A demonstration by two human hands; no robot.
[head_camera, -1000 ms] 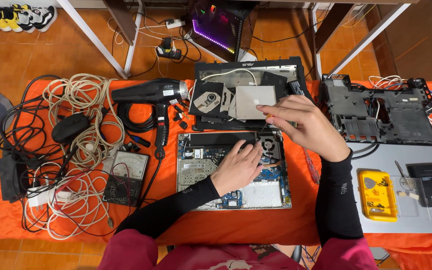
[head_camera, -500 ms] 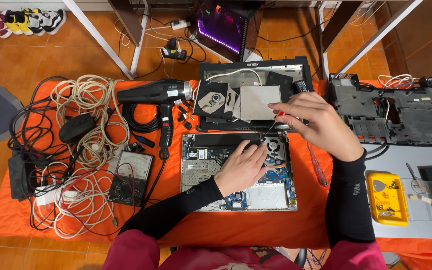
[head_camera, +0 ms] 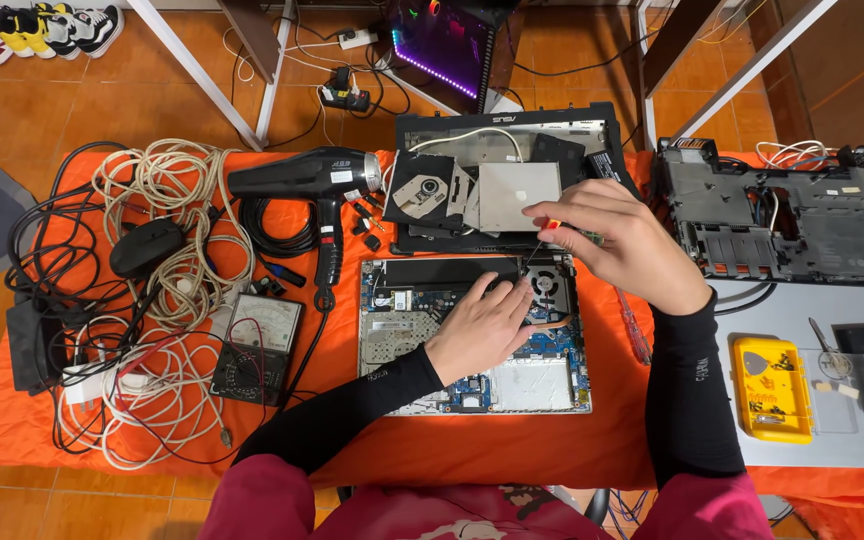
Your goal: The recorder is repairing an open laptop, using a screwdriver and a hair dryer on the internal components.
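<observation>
Black hair dryer (head_camera: 307, 180) lies left of my work, cream cable tangle (head_camera: 167, 200) beyond it. Black mouse (head_camera: 145, 246) among cables. Analog multimeter (head_camera: 257, 347) near me. Stripped laptop chassis (head_camera: 787, 215) far right, yellow parts box (head_camera: 772, 390) below it.

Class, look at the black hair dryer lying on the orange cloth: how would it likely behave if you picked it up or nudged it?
The hair dryer looks like rigid plastic, so it should lift stiffly by its handle. Its barrel is rounded, so a nudge might rock it, though the handle lying flat probably stops any roll. Its cord is coiled beside it and would likely trail floppily.
</observation>
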